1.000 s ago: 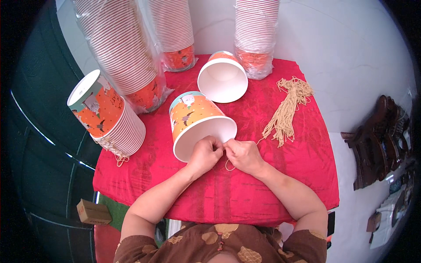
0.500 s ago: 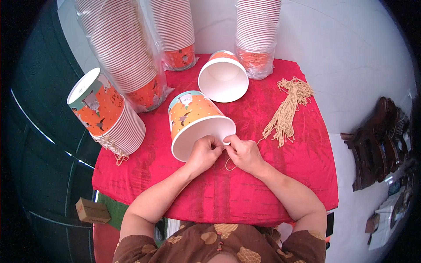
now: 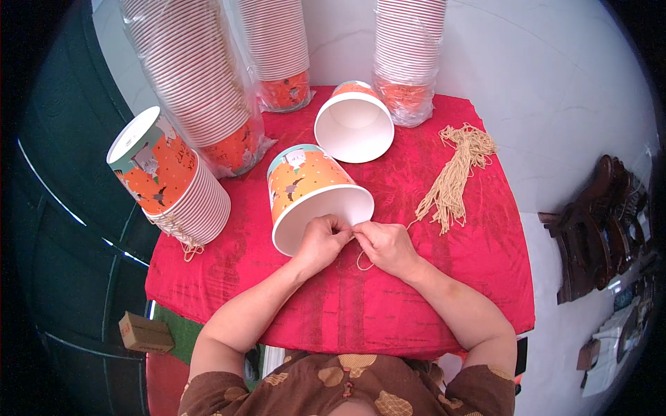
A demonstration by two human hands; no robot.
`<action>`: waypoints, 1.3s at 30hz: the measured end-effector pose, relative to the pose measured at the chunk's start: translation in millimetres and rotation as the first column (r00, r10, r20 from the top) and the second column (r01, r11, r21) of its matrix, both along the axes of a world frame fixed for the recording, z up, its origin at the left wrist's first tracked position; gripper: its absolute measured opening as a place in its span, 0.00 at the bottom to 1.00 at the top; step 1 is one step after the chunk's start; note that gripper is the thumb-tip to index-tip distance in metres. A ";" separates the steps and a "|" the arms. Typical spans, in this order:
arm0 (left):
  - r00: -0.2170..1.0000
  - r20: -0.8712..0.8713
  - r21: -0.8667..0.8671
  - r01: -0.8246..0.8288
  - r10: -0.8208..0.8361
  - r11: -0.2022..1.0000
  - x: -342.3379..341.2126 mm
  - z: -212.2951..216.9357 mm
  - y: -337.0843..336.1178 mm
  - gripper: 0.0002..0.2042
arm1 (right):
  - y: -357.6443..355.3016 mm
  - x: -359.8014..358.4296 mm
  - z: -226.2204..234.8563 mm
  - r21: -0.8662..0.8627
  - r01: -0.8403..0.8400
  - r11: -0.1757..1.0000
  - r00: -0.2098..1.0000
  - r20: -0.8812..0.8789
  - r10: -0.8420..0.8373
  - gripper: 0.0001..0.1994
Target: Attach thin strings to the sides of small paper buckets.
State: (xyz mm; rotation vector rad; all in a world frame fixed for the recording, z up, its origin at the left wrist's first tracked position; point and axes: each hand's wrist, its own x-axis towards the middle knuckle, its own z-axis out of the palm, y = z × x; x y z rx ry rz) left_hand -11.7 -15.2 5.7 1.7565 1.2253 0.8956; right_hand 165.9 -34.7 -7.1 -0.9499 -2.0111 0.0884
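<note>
An orange paper bucket (image 3: 300, 186) with a printed pattern lies tilted on the red cloth, its white mouth toward me. My left hand (image 3: 322, 244) is at the mouth, fingertips pinched together just inside the near rim. My right hand (image 3: 388, 245) meets it at the rim's right side, thumb and forefinger closed. Between the fingertips runs a thin tan string (image 3: 362, 262), whose loop hangs down over the cloth. Exactly how the string passes at the rim is hidden by my fingers.
A second bucket (image 3: 355, 126) lies behind, mouth toward me. Nested buckets (image 3: 189, 197) with strings stand at left. Wrapped bucket stacks (image 3: 184, 76) line the back of the red-covered table (image 3: 416, 305). A bundle of tan strings (image 3: 451, 177) lies at right.
My right hand's fingertips have shifted slightly, closing toward my left fingers at the rim. The buckets and string bundle stay where they were.
</note>
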 end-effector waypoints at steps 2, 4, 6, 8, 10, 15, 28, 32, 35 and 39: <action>1.000 0.008 -0.019 0.006 -0.005 1.000 0.0 1.7 0.2 0.06 | -0.2 0.0 0.4 0.009 0.000 1.000 1.000 0.005 0.000 0.03; 0.999 0.037 -0.050 0.018 -0.017 0.999 0.1 6.1 -0.8 0.06 | 0.2 -0.4 0.9 0.032 0.012 0.999 0.999 0.029 -0.013 0.03; 0.999 0.038 -0.047 0.021 -0.020 0.999 0.0 5.3 -0.8 0.06 | -0.5 -0.6 2.1 0.035 0.019 0.999 0.999 0.047 -0.021 0.02; 0.999 0.038 -0.044 0.025 -0.023 0.999 0.7 5.1 -1.2 0.06 | -0.4 -0.6 2.3 0.038 0.027 0.999 0.998 0.064 -0.030 0.02; 0.999 0.019 -0.015 0.028 -0.028 0.999 2.0 5.7 -3.1 0.05 | -0.2 -0.7 1.6 0.022 0.028 0.999 0.998 0.061 -0.030 0.03; 0.997 -0.060 0.067 0.051 -0.047 0.996 1.8 5.4 -4.8 0.03 | -1.5 0.6 2.2 -0.070 0.020 0.997 1.000 0.006 -0.019 0.02; 0.986 -0.165 0.185 0.023 0.008 0.982 4.5 12.0 -8.7 0.05 | 3.0 5.2 3.8 -0.319 -0.035 0.947 0.998 -0.055 0.018 0.04; 0.983 -0.184 0.196 0.022 0.014 0.980 4.5 12.6 -10.5 0.06 | 3.2 5.7 3.3 -0.317 -0.029 0.948 0.999 -0.049 0.014 0.04; 0.984 -0.176 0.226 0.033 0.008 0.973 2.6 6.0 -7.6 0.07 | 3.2 5.0 2.5 -0.323 -0.032 0.946 0.998 -0.069 0.011 0.05; 0.992 -0.126 0.189 0.050 -0.027 0.981 -0.3 3.0 -5.2 0.06 | 3.6 2.8 1.7 -0.340 -0.018 0.940 0.997 -0.071 -0.007 0.05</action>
